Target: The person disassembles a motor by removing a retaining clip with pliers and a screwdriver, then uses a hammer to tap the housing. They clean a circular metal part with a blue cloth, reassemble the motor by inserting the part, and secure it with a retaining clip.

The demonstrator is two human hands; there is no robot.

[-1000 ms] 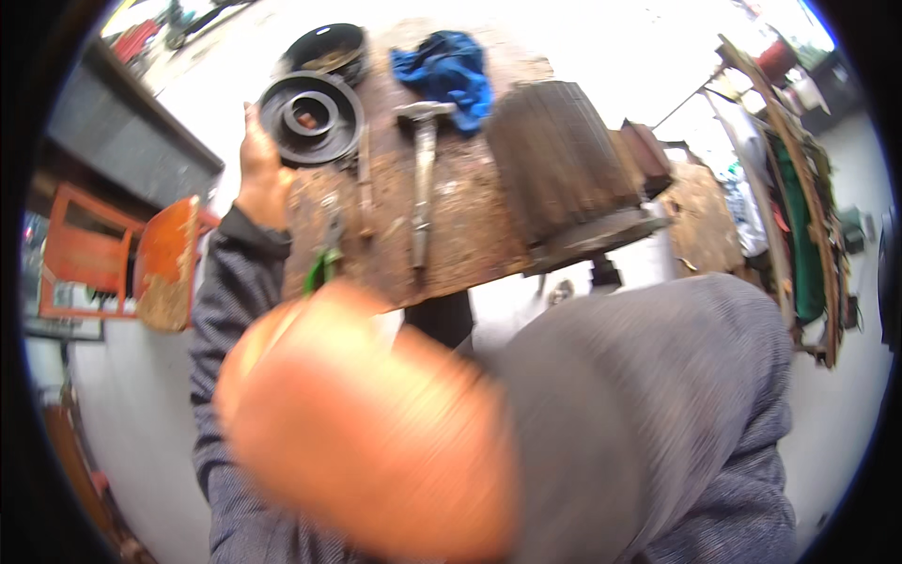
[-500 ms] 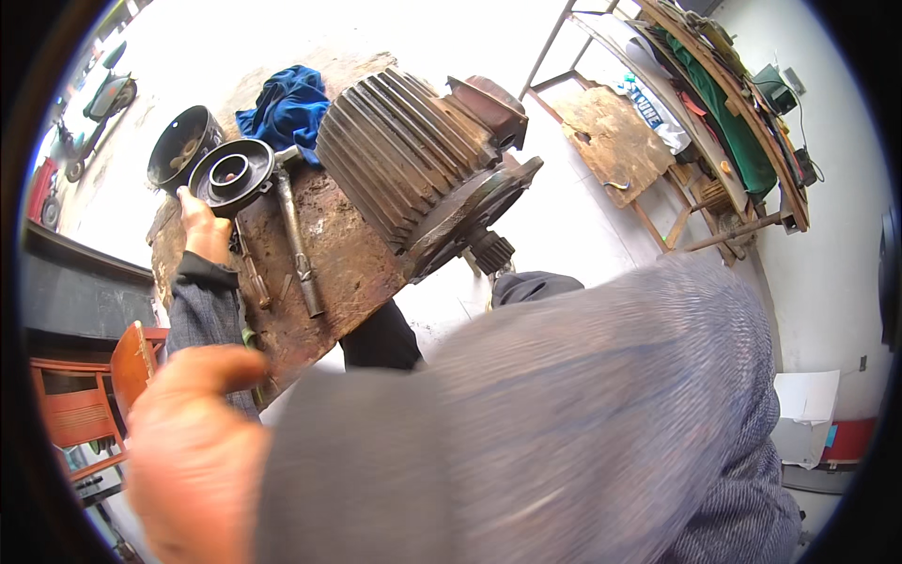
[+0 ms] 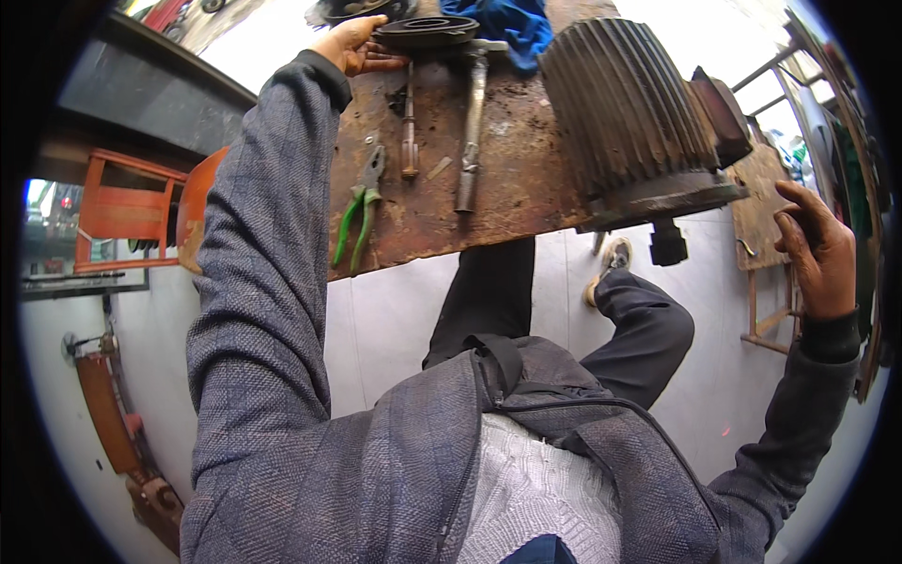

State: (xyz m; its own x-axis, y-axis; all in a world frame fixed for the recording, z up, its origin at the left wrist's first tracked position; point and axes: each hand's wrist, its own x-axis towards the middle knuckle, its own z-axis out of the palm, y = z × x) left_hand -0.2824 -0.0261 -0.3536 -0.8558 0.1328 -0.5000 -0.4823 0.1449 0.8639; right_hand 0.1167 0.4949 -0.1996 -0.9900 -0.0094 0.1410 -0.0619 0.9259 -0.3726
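Note:
At the far left of the workbench, my left hand (image 3: 355,47) grips the rim of a round black metal end cover (image 3: 427,34), thumb on top and fingers beneath. My right hand (image 3: 817,249) is raised at the right with its fingers half curled and apart, and nothing shows in it. Between the hands lies a ribbed, rusty electric motor (image 3: 625,103), its toothed shaft end (image 3: 668,242) overhanging the near edge. A hammer (image 3: 473,132) with a metal pipe handle, a thin rusty tool (image 3: 409,132) and green-handled pliers (image 3: 362,202) lie near the cover.
The worn wooden workbench (image 3: 507,202) has its near edge before my legs. Behind the cover are a blue cloth (image 3: 512,23) and a black bowl-like container (image 3: 362,9). An orange chair (image 3: 132,211) stands left; a metal-framed rack (image 3: 850,141) stands right.
My right arm, earlier across my front with the hand at lower left, has swung far right. The view has shifted too, bringing the pliers into sight. My left hand still holds the cover.

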